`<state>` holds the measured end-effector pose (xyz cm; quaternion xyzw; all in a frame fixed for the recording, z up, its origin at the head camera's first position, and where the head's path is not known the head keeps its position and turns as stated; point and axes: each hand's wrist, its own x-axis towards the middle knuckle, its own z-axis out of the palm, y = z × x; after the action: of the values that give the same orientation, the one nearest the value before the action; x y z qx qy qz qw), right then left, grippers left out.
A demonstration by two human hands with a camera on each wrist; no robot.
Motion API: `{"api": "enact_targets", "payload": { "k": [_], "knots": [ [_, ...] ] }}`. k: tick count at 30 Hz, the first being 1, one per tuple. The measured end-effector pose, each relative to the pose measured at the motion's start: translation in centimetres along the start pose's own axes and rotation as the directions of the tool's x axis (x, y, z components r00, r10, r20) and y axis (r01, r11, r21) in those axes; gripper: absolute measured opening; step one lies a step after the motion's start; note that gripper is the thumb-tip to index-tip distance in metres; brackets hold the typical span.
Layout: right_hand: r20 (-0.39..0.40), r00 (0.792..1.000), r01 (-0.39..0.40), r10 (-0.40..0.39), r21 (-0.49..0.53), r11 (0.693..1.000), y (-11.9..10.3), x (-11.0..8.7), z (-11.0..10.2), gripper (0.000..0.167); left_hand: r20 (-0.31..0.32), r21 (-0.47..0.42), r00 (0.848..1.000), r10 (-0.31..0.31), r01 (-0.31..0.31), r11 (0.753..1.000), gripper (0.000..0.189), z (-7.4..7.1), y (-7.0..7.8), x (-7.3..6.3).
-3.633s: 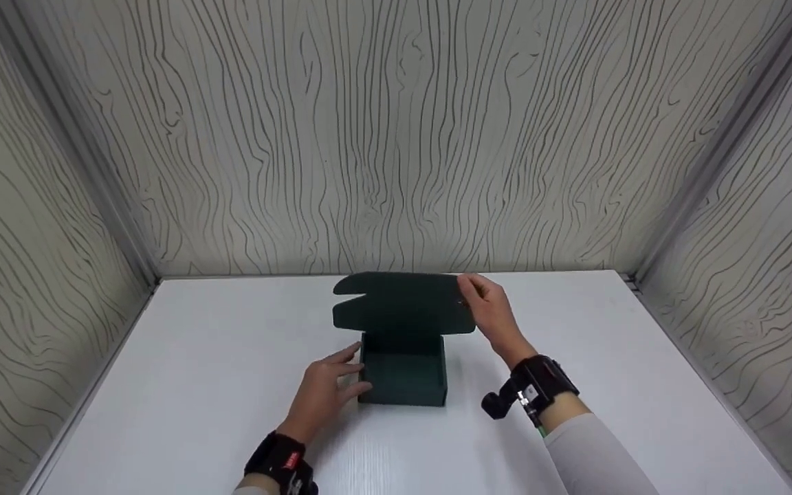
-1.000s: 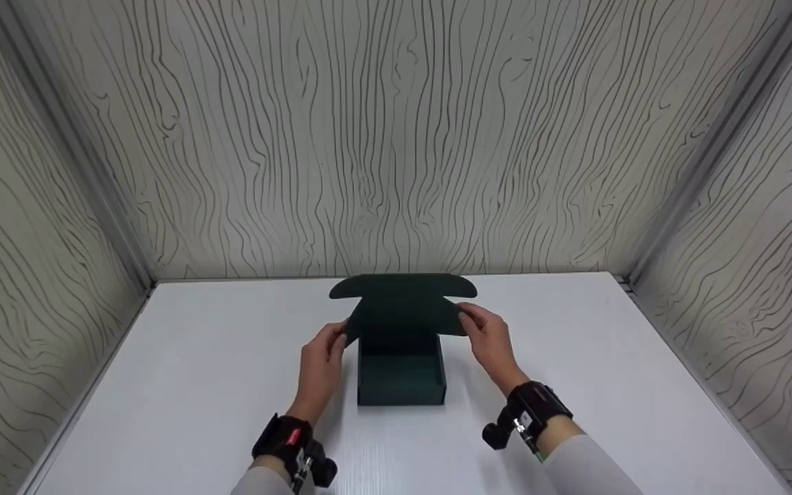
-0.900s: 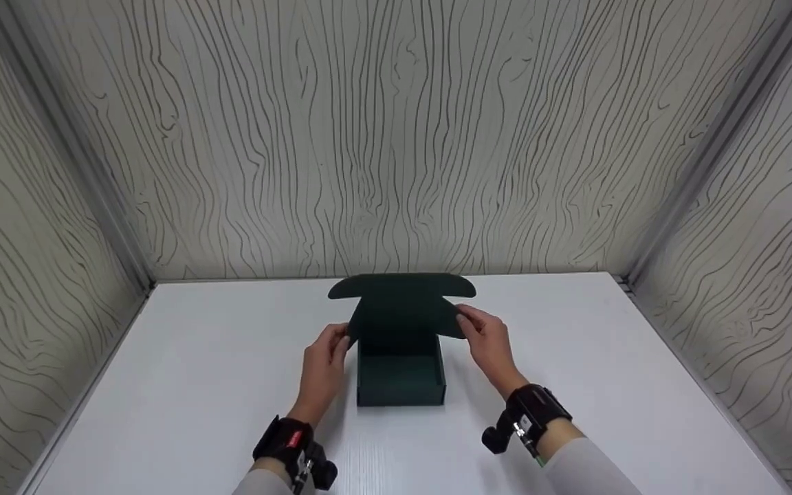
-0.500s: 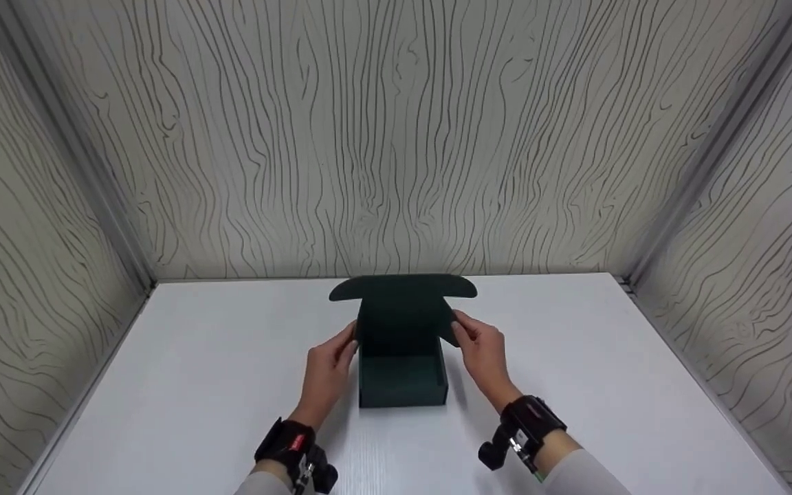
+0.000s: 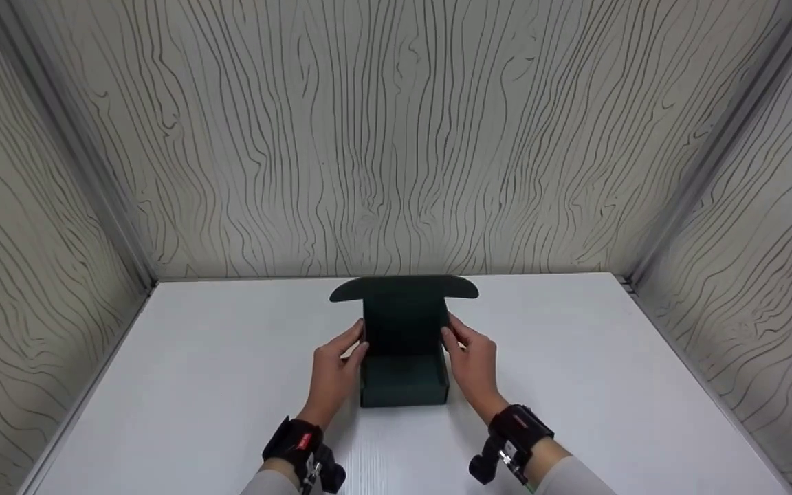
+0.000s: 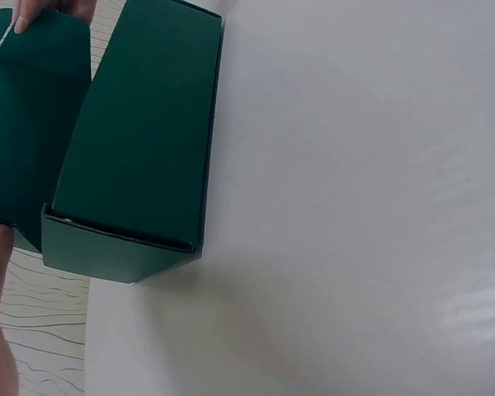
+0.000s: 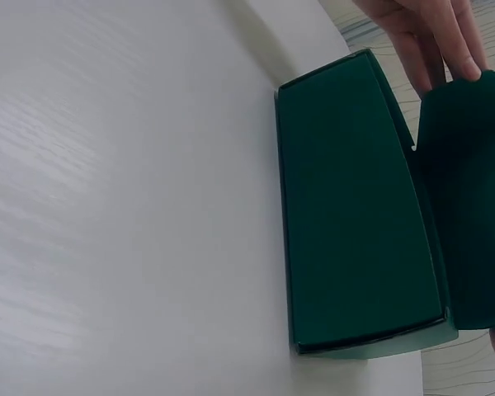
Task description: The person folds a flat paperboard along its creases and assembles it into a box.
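Observation:
A dark green cardboard mailer box (image 5: 404, 394) stands on the white table with its lid (image 5: 404, 313) raised. The lid's front flap (image 5: 404, 284), with a rounded ear at each end, spreads out along the top edge. My left hand (image 5: 333, 375) pinches the lid's left side flap, thumb on the near side. On the opposite side, my right hand (image 5: 473, 364) pinches the right side flap (image 6: 54, 45), its thumb over the flap's surface in the left wrist view. Both side flaps are folded in close to the box walls. The inside floor (image 5: 403, 369) shows bare green.
The white table (image 5: 231, 357) extends around the box on all sides. Behind it rises a wood-patterned wall (image 5: 396, 137), with similar panels at left and right. Black wrist cameras (image 5: 484, 469) hang below both wrists.
Earlier the right hand held the lid alone, the left touching the box's side. Then both hands took the side flaps, which have swung inward as the hands came closer together.

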<state>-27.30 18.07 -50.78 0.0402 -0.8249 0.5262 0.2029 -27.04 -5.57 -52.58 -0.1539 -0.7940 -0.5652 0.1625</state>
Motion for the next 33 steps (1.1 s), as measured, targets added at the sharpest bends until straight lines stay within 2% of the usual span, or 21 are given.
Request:
{"api": "enact_targets", "payload": {
  "k": [3, 10, 21, 25, 33],
  "knots": [
    [-0.013, 1.0, -0.008, 0.008, -0.019, 1.0, -0.1, -0.3, 0.3, 0.038, -0.002, 0.006, 1.0, 0.003, -0.003, 1.0, 0.044, 0.2, 0.0, 0.0],
    [-0.038, 0.999, -0.017, 0.016, -0.02, 1.0, -0.1, -0.8, 0.8, 0.039, -0.002, -0.008, 0.999, -0.043, 0.043, 0.999, 0.044, 0.5, 0.2, -0.1],
    [-0.046, 0.999, 0.021, -0.021, -0.002, 1.0, 0.1, -0.9, 0.7, 0.036, -0.051, -0.057, 0.998, -0.033, 0.03, 0.998, 0.039, 0.4, 0.1, -0.1],
    [-0.022, 1.0, -0.005, 0.006, 0.027, 1.0, 0.3, -0.9, 0.4, 0.036, -0.059, -0.061, 0.998, -0.027, 0.024, 0.998, 0.038, 0.3, -0.1, -0.1],
    [0.068, 0.996, -0.067, 0.055, 0.195, 0.978, 0.8, -0.7, -0.5, 0.039, -0.062, -0.097, 0.994, -0.09, 0.084, 0.992, 0.031, 0.0, -0.2, -0.2]
  ]
}}
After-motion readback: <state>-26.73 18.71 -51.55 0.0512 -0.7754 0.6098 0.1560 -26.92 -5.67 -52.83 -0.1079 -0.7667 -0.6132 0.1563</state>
